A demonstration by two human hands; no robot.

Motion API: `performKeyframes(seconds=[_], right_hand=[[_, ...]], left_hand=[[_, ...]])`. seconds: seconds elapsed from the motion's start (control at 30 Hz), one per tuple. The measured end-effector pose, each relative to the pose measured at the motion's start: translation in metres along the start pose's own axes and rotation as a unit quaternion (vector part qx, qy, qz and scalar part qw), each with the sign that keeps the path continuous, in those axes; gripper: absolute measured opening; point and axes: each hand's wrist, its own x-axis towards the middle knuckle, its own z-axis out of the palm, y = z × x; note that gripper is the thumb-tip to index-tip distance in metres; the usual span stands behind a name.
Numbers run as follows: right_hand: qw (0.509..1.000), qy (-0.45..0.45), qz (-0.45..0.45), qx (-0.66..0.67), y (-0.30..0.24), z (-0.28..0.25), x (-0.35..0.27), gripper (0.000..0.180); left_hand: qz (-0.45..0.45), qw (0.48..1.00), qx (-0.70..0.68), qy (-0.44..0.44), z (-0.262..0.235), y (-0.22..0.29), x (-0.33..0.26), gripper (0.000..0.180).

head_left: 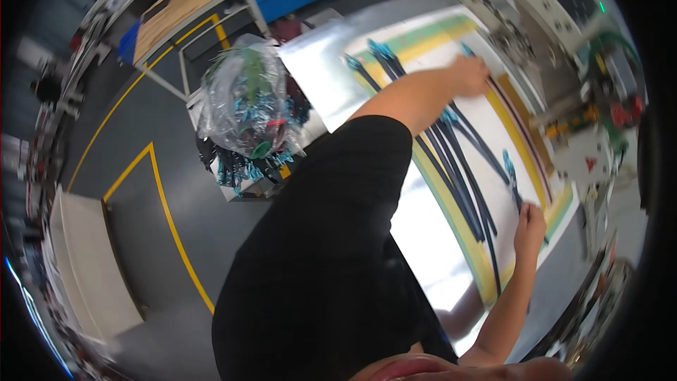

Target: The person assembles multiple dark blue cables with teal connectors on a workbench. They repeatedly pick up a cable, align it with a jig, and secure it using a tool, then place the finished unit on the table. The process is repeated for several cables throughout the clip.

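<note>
My left arm in a black sleeve crosses the tray. My left hand (471,75) is closed at the tray's far side, its fingers partly hidden and a little blurred. A small blue tip shows at its upper edge; what it grips is unclear. My right hand (530,226), at the right, is closed round the lower part of a dark cable (516,194) with light-blue wire ends sticking up. Between the hands, several dark cables (462,176) with blue ends lie lengthwise on a white tray (493,243) edged in yellow and green tape. My left forearm hides part of them.
Left of the tray, a clear plastic bag (243,102) and more blue-ended cables (243,169) lie on a stand. A wooden-topped table (187,7) stands behind, and a white bin (92,261) sits on the floor. Machinery (613,99) lines the right side.
</note>
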Motion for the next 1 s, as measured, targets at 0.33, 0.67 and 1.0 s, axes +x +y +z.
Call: performKeyframes(seconds=[0.33,0.67,1.0], right_hand=[[0.997,-0.064,-0.026,-0.022,-0.061,0.002,-0.012,0.012],[0.983,-0.058,0.166,-0.044,-0.058,0.047,-0.012,0.01],[0.98,-0.051,0.169,-0.095,-0.059,0.06,-0.014,0.01]], left_hand=[[-0.111,0.983,-0.095,0.112,-0.223,-0.244,-0.11,0.039],[-0.31,0.951,0.014,-0.002,-0.061,-0.484,-0.262,0.035],[-0.328,0.938,0.091,-0.072,0.005,-0.511,-0.207,0.043]])
